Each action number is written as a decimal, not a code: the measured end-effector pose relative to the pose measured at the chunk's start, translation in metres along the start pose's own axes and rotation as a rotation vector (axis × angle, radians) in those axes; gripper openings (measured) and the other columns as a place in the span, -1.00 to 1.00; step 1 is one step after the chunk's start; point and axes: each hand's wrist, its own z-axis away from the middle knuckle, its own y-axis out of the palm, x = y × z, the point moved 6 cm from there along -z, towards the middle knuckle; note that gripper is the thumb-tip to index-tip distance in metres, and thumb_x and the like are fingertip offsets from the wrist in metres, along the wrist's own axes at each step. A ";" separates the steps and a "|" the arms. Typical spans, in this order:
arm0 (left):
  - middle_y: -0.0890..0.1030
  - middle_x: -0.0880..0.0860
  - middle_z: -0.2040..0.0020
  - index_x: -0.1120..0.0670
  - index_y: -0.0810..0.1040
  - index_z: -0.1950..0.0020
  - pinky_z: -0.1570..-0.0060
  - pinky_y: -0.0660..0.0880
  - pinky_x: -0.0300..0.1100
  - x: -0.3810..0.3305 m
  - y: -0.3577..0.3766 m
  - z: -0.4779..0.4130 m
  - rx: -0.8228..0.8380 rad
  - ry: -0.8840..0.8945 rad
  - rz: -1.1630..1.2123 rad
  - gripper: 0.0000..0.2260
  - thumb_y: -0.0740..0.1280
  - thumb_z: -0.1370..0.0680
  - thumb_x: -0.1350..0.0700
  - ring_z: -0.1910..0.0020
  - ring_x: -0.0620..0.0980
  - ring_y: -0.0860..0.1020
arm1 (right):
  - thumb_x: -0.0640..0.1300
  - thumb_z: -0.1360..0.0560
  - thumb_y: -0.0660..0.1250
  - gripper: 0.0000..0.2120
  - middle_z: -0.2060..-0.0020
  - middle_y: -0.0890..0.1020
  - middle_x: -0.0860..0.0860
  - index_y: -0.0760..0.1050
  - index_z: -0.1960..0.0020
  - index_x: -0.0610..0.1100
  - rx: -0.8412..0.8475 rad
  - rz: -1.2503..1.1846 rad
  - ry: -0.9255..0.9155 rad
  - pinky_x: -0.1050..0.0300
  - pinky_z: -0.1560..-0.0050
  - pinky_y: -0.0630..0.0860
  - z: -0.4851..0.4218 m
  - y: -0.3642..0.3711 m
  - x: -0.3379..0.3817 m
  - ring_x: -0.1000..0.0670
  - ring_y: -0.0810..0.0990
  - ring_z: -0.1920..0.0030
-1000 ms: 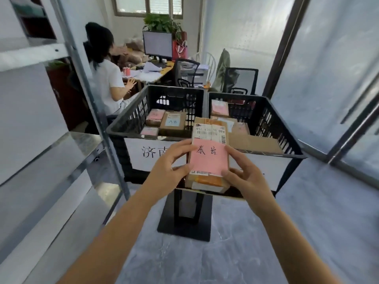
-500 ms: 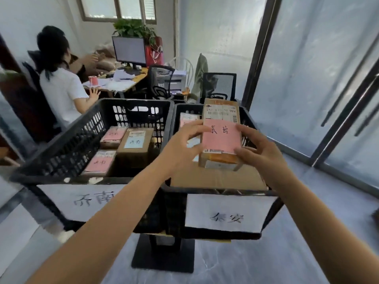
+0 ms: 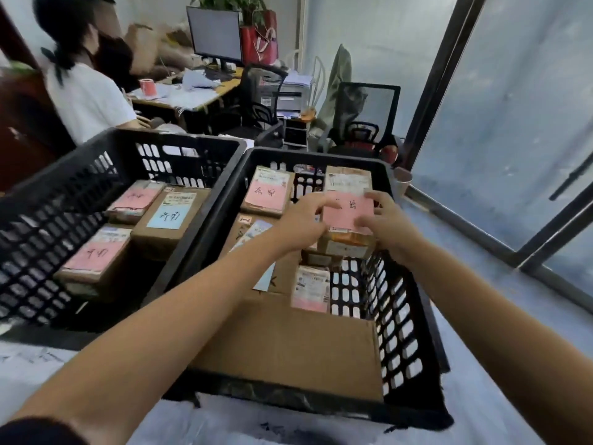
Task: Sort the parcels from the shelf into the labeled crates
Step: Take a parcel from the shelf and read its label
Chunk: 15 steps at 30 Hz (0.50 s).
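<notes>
Placing step. My left hand [image 3: 301,221] and right hand [image 3: 388,228] grip the pink-labelled parcel [image 3: 348,215] by its sides, low in the far right corner of the right crate [image 3: 321,154]. Next, I'd say: set it flat, let go.

Place: office | upper centre: monitor [image 3: 214,33] stood on paper-strewn worktop [image 3: 224,88] | beside it: mesh office chair [image 3: 382,104], printer [image 3: 293,97]

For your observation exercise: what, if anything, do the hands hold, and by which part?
The left hand and right hand grip the pink-labelled parcel by its opposite sides.
</notes>
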 end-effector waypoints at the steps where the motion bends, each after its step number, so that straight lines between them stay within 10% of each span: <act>1: 0.35 0.08 -0.39 0.10 0.45 -0.29 -0.23 0.44 -0.05 0.004 0.007 -0.003 0.040 -0.045 -0.064 -0.61 0.21 -0.51 0.39 -0.31 0.06 0.39 | -0.35 -0.50 0.26 -0.39 -0.23 0.40 -0.09 0.14 -0.46 -0.05 0.011 0.018 0.057 0.18 0.35 0.54 -0.005 0.005 -0.008 -0.06 0.54 0.04; 8: 0.51 0.14 -0.16 0.13 0.41 -0.32 0.18 0.44 -0.14 0.034 0.059 -0.001 0.386 -0.237 -0.307 -0.64 0.15 -0.54 0.33 0.04 0.06 0.51 | -0.36 -0.46 0.28 -0.21 -0.38 0.29 -0.27 -0.11 -0.52 -0.18 0.121 0.309 0.289 -0.05 -0.19 0.46 -0.022 0.043 -0.055 -0.24 0.40 -0.30; 13: 0.46 0.08 0.04 0.21 0.44 -0.24 0.29 0.37 -0.25 0.043 0.074 0.008 0.550 -0.305 -0.456 -0.72 0.17 -0.54 0.32 0.07 0.01 0.43 | -0.33 -0.53 0.22 -0.73 0.15 0.54 -0.14 0.40 -0.23 -0.26 0.364 0.420 0.406 0.07 -0.03 0.48 -0.011 0.068 -0.074 -0.06 0.50 0.26; 15: 0.50 0.12 -0.02 0.19 0.43 -0.29 0.23 0.41 -0.20 0.048 0.075 0.009 0.583 -0.318 -0.473 -0.66 0.14 -0.53 0.34 0.04 0.06 0.48 | -0.30 -0.56 0.16 -0.84 0.21 0.47 -0.11 0.41 -0.12 -0.27 0.420 0.470 0.469 0.04 -0.17 0.48 -0.007 0.072 -0.078 -0.06 0.51 0.20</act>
